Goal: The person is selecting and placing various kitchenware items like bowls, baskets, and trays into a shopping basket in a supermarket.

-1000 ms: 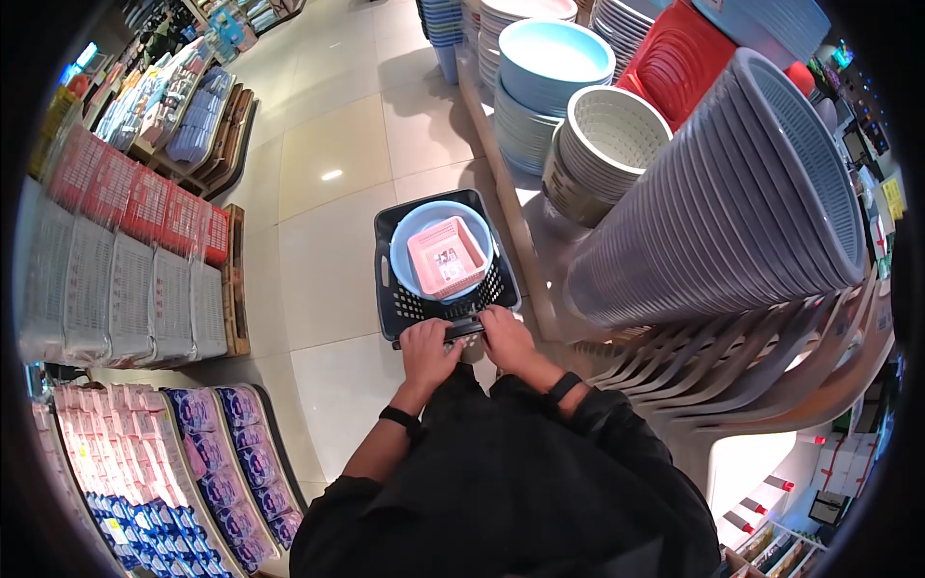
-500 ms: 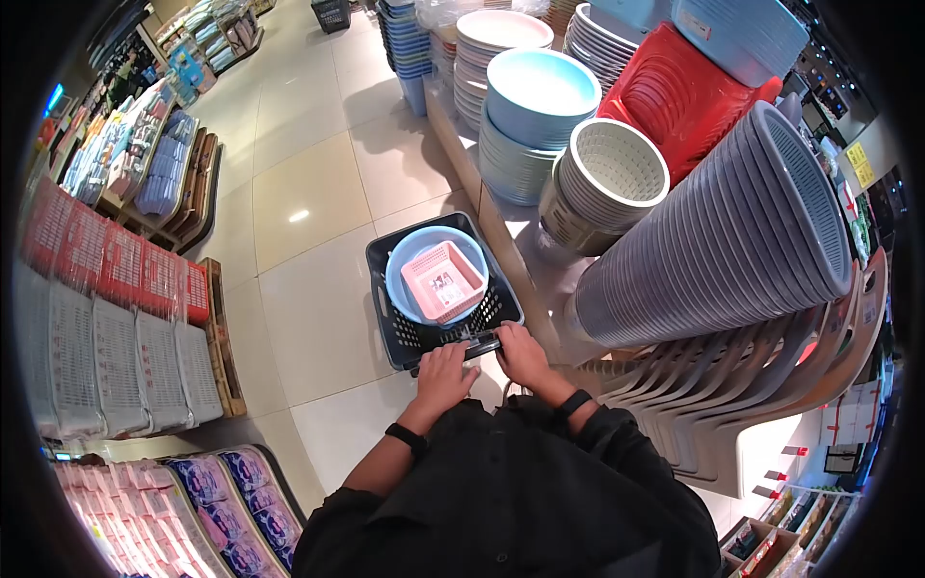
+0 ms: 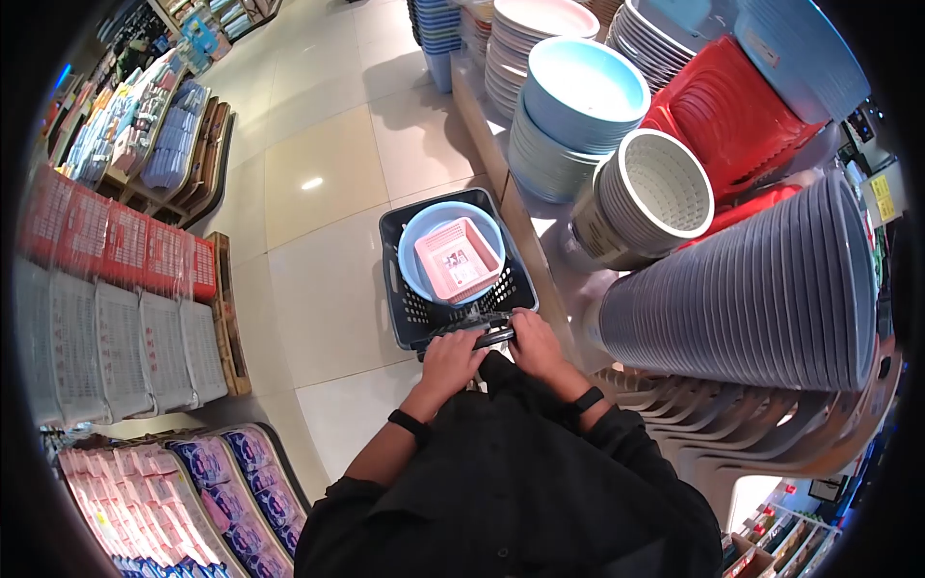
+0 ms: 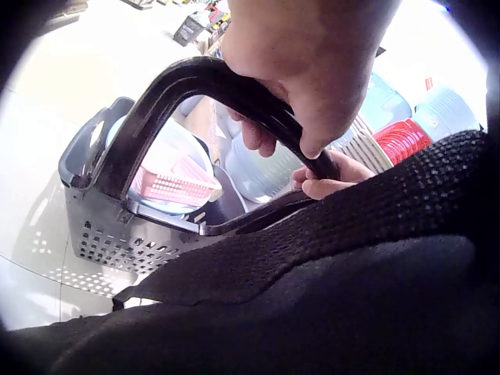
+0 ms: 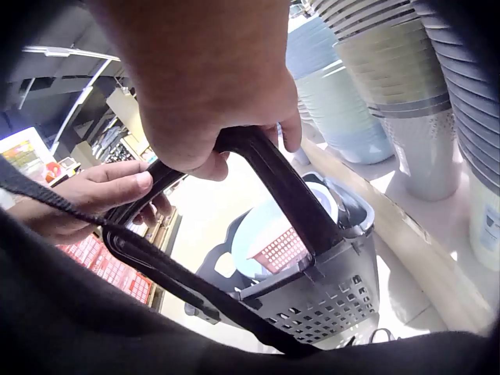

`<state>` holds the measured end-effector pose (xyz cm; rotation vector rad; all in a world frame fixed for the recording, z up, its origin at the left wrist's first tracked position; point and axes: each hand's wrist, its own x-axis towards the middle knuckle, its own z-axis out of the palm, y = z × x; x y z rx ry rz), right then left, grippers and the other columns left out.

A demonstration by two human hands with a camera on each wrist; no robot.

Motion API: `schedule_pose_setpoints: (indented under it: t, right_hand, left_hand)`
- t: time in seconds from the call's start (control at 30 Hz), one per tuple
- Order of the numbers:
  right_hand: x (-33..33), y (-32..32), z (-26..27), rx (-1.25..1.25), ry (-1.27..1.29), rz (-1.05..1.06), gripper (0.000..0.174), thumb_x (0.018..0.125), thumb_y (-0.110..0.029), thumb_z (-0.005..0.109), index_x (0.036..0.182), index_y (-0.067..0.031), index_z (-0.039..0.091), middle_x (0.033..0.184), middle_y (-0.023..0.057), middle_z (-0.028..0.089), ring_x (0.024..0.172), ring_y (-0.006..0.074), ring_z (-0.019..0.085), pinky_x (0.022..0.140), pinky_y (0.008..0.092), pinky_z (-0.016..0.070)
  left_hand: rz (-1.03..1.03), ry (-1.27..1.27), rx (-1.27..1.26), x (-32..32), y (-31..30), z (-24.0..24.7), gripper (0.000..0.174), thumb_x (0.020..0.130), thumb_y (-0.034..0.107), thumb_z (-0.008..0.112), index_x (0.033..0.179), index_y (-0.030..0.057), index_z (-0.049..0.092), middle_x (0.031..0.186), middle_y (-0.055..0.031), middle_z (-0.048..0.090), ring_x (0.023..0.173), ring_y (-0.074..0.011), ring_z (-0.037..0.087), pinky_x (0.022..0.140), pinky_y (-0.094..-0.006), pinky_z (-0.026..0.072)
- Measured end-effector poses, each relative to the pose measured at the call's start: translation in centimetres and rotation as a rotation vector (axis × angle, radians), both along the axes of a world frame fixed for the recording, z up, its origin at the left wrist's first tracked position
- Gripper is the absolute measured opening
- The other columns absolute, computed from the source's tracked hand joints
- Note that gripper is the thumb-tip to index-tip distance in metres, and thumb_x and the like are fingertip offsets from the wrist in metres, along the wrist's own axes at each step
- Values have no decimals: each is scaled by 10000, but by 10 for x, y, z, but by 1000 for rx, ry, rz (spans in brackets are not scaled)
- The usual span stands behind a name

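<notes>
A black perforated shopping basket is in front of the person, holding a light blue basin with a small pink basket inside it. The left hand curls round the basket's black handle on its left part; the left wrist view shows this hand over the handle. The right hand grips the handle's right end; in the right wrist view its fingers wrap the bar near a corner, this hand hiding part of it.
On the right, a low display ledge bears stacked blue tubs, white bins, a long leaning stack of grey bins and stools. Left are red and white crates on a pallet and packaged goods. Tiled floor runs between.
From half a second ago, the basket and both hands appear slightly further right and higher in the head view, and the shelves have shifted with the view. Both hands keep their hold on the handle.
</notes>
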<state>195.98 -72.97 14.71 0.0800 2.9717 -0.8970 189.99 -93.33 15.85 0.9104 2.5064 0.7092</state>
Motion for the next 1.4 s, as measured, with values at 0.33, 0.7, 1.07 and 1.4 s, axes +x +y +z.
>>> schedule_pose_setpoints:
  t: [0.33, 0.7, 1.07, 1.4]
  right_hand:
    - [-67, 13, 6, -41, 97, 135, 303, 725, -138, 696, 952, -50, 514, 1057, 171, 569, 996, 361, 570, 808, 458, 476]
    - [-100, 15, 1, -14, 33, 73, 300, 723, -150, 699, 942, -54, 518, 931, 139, 564, 919, 346, 578, 763, 453, 480]
    - [-135, 0, 6, 1, -40, -167, 329, 747, -128, 671, 1026, -63, 511, 1142, 146, 550, 1095, 349, 533, 852, 454, 477]
    - [-87, 24, 23, -177, 55, -555, 583, 895, -290, 609, 1369, -8, 418, 1391, 229, 448, 1297, 380, 424, 1086, 426, 355]
  left_hand:
    - [58, 307, 41, -55, 10, 7, 493, 832, 372, 674, 1243, 112, 591, 1303, -136, 548, 1269, -315, 455, 1014, -436, 353]
    - [-32, 89, 75, -105, 12, 1, 372, 832, 369, 685, 1135, 157, 654, 959, -54, 658, 903, -274, 633, 767, -406, 497]
    - [-81, 29, 98, -158, 18, -1, 324, 851, 378, 654, 1091, 161, 655, 909, -75, 658, 853, -284, 652, 713, -428, 512]
    - [-86, -73, 4, -187, 26, 9, 355, 874, 408, 618, 1133, 169, 647, 958, -69, 693, 877, -290, 667, 738, -415, 515]
